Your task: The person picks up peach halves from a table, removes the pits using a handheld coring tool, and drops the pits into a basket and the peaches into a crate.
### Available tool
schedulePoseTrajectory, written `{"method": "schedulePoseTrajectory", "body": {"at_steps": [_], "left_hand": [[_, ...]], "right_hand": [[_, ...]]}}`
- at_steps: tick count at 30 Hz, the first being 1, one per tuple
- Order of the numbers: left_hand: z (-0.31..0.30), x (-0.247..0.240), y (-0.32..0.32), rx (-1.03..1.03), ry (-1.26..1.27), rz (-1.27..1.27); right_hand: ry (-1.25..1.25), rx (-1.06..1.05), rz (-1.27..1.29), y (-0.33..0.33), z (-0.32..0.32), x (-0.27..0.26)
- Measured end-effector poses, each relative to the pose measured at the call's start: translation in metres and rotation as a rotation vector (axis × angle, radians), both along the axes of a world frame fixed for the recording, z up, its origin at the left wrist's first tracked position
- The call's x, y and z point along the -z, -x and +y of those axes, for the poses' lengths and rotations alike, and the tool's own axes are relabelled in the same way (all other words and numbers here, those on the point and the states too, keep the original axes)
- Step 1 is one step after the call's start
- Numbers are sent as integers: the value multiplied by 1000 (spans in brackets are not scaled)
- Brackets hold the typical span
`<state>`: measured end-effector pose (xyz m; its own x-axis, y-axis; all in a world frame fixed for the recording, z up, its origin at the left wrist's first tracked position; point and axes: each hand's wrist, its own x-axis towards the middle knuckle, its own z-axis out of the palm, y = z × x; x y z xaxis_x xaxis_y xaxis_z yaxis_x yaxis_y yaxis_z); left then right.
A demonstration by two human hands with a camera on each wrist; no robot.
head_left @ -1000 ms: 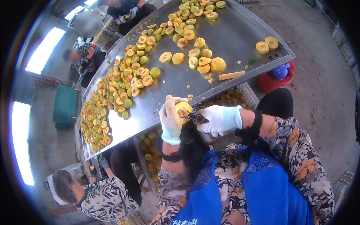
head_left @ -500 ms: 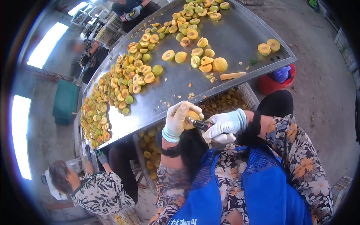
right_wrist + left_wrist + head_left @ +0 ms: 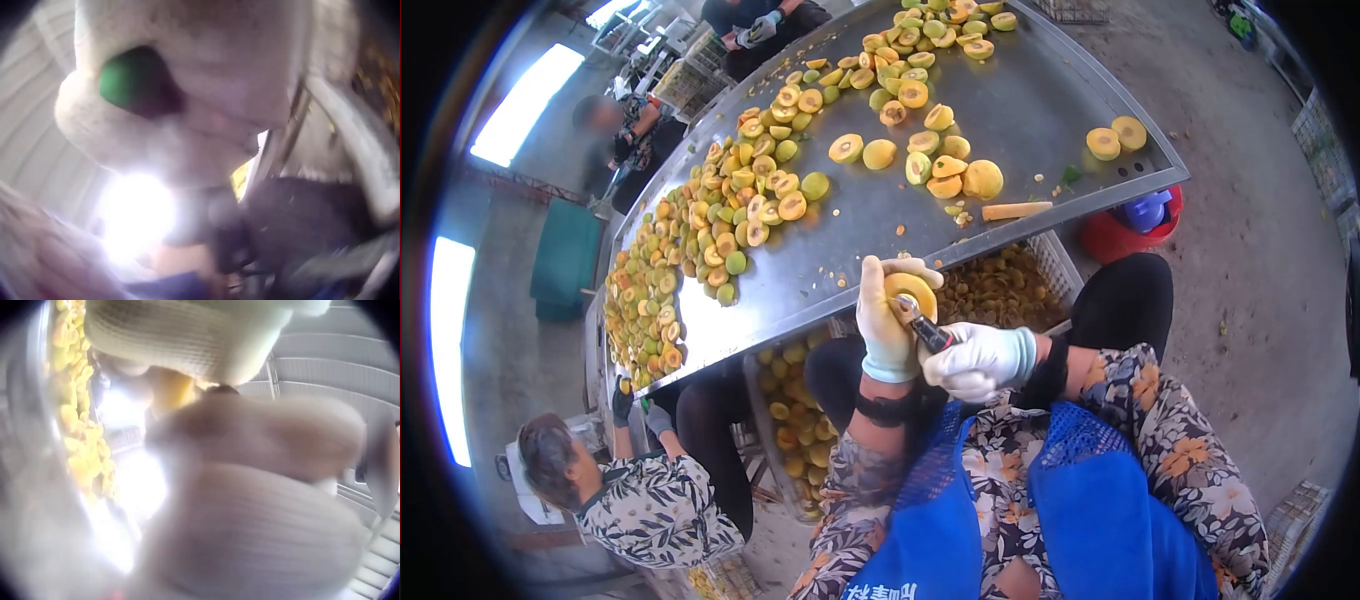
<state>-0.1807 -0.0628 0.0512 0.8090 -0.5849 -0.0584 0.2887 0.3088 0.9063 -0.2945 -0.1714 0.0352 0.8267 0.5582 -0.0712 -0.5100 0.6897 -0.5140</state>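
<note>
My gloved left hand (image 3: 885, 330) holds a yellow peach half (image 3: 922, 287), cut face up, near the table's front edge. Gloved too, my right hand (image 3: 980, 362) grips a pitting tool (image 3: 932, 335) by its black and red handle. The metal tip lies against the cut face, at the centre hollow. A strip of the yellow peach half (image 3: 174, 390) shows between blurred glove fingers in the left wrist view. In the right wrist view, the handle's green end (image 3: 125, 81) pokes out of the fist; the tip is hidden there.
A metal table (image 3: 1040, 110) carries a long heap of halved peaches (image 3: 720, 215) and a pale stick (image 3: 1017, 211). Below its edge stand a crate of brown pieces (image 3: 1055, 270) and a crate of yellow fruit (image 3: 795, 430). A red bucket (image 3: 1125, 240) is at right. Other people sit around.
The tool tip has gone from the peach half's right edge into its middle, with the handle now pointing more downward. My left fingers have shifted round the fruit. Both hands keep their hold.
</note>
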Motion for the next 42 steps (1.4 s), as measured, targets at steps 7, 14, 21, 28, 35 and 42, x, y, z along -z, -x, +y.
{"method": "schedulePoseTrajectory", "body": {"at_steps": [7, 14, 21, 28, 35, 42], "left_hand": [[60, 12, -35, -148, -12, 184], [205, -27, -96, -294, -1422, -629], [118, 2, -223, -134, -1427, -911], [11, 62, -335, 9, -2093, -1009], [-12, 69, -315, -1, -1791, -877], [-10, 86, -290, -124, -974, -520]], "right_hand": [[423, 184, 3, 9, 3, 19], [291, 370, 650, 9, -25, 94], [211, 428, 447, -2, -36, 76], [719, 379, 276, -5, -44, 70], [792, 315, 435, -15, -36, 61], [950, 314, 290, -6, -29, 48]]}}
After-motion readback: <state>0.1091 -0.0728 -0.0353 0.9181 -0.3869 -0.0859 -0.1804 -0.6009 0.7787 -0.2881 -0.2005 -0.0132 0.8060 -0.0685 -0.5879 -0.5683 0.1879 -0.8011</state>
